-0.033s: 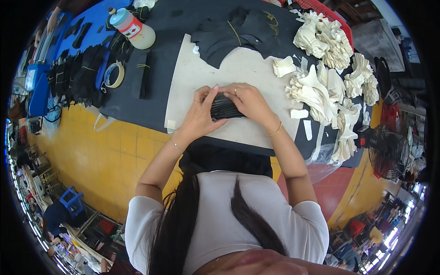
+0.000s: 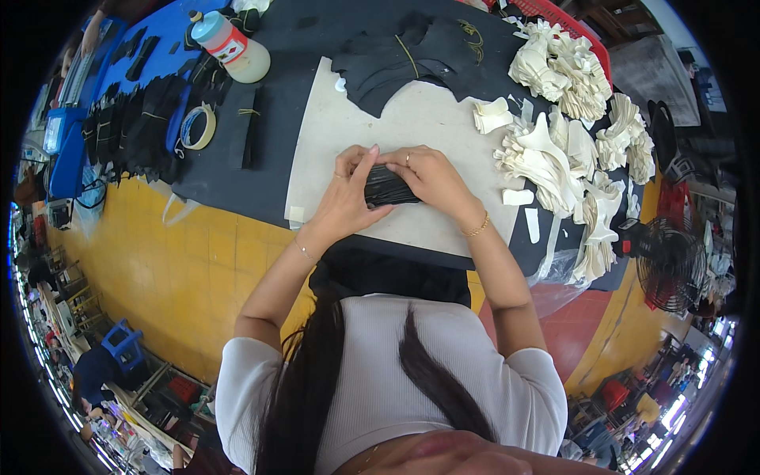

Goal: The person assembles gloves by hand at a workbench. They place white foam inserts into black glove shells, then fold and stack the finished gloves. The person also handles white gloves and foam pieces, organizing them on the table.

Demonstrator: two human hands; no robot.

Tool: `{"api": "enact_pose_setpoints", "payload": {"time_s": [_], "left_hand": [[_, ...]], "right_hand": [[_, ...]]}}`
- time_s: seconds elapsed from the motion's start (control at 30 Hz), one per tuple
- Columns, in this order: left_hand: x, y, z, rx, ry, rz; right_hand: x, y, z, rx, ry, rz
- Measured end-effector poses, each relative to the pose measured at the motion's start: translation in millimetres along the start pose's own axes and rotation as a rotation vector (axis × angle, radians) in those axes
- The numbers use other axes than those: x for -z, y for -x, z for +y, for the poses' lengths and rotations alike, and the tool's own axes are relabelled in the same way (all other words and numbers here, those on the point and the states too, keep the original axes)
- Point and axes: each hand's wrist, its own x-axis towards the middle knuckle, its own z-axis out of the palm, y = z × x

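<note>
A stack of thin black pieces (image 2: 389,187), perhaps fabric or leather, is gripped between both hands over a pale board (image 2: 317,170). My left hand (image 2: 353,187) closes around its left end, thumb along the near edge. At the right end, my right hand (image 2: 428,176) bends over the stack, its fingers meeting the left fingertips at the far side. The fingers cover both ends of the stack. Beyond the board lie loose black pieces (image 2: 396,59) with yellowish ties. Cream-coloured cut pieces (image 2: 540,165) are heaped to the right of my right hand.
A bottle (image 2: 240,57) with a blue top stands at the back left, near a tape roll (image 2: 207,129) and black bundles (image 2: 119,131). At the far right are a red basket (image 2: 595,54) and a black fan (image 2: 671,261). Another person's hand (image 2: 91,36) shows at the upper left.
</note>
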Motion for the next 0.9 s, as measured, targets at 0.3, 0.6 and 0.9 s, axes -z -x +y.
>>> {"api": "enact_pose_setpoints", "payload": {"time_s": [0.3, 0.6, 0.9], "left_hand": [[-3.0, -12.1, 9.0, -0.054, -0.153, -0.08], [3.0, -16.1, 4.8, -0.075, -0.306, -0.13], [2.7, -6.8, -6.5, 0.013, -0.222, -0.061]], "right_hand": [[-32.8, 33.0, -4.8, -0.101, -0.506, 0.411], [-38.9, 47.3, -2.1, -0.009, -0.14, 0.558], [-52.6, 43.1, -11.8, -0.03, 0.551, 0.164]]}}
